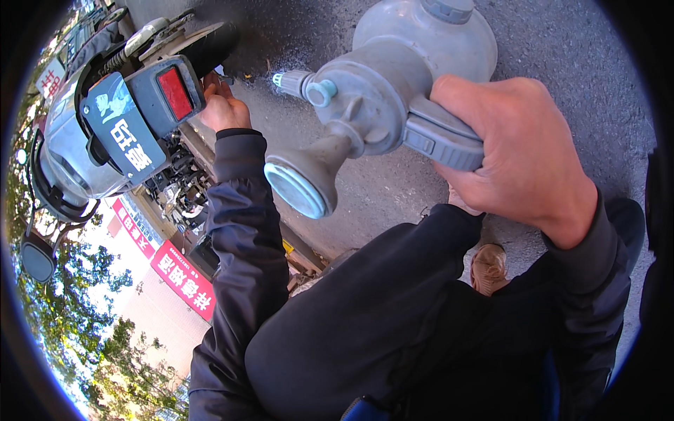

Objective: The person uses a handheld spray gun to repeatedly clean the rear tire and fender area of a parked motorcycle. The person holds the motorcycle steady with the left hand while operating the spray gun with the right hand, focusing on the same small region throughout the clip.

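My right hand (513, 152) is closed around the handle of a grey plastic pump sprayer (368, 100). Its light-blue-tipped nozzle (287, 83) points toward the scooter's rear wheel (213, 47), with fine droplets about the tip. A flared funnel-like part with a pale blue disc (297, 189) juts from the sprayer's body. At the wheel's lower edge, behind the rear mudguard with its red reflector (175, 93), is my left hand (226, 108). Its fingertips are partly hidden, and whether they grip anything is unclear.
The scooter (84, 152) fills the upper left, with a blue plate and a mirror (38, 259) sticking out. Dark wet asphalt (274, 37) lies by the wheel. My bent knee (295, 352) and a brown shoe (489, 268) are below. Red shop signs and trees stand beyond.
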{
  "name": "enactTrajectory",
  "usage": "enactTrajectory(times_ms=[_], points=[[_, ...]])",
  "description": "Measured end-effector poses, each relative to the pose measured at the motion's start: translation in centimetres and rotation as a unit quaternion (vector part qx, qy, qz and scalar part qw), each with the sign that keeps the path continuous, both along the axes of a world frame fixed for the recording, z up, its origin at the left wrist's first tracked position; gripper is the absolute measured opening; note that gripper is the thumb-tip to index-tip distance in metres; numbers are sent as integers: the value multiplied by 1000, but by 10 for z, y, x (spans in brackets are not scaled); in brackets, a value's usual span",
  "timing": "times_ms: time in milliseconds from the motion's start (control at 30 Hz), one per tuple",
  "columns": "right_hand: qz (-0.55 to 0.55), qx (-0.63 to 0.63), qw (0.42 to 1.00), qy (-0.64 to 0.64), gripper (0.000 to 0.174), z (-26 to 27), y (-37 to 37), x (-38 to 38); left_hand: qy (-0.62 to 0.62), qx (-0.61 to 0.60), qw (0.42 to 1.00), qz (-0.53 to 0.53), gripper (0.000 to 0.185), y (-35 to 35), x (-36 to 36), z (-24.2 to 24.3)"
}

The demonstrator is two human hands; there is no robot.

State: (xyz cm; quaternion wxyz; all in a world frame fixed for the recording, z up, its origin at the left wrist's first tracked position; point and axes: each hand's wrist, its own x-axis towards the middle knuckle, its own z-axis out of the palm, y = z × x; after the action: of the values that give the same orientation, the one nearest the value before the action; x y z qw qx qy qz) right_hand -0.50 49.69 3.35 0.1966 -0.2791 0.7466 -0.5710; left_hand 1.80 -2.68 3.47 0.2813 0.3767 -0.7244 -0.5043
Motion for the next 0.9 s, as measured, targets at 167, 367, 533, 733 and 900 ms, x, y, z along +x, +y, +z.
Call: enactTrajectory(times_ms=[167,367,533,733,900], points=[[2,3,1000,-7,23,0,0,0,14,10,1000,-1,48,-1,0,0],[2,4,1000,0,25,0,1,0,28,19,999,3,40,7,0,-1],[-1,2,1000,1,26,0,0,1,-6,26,999,-21,49,7,-3,0],[2,8,1000,2,27,-1,0,0,-32,46,998,-3,41,17,-10,-7],[5,11,1000,6,28,-1,1,0,-52,47,998,8,37,11,-13,-16]])
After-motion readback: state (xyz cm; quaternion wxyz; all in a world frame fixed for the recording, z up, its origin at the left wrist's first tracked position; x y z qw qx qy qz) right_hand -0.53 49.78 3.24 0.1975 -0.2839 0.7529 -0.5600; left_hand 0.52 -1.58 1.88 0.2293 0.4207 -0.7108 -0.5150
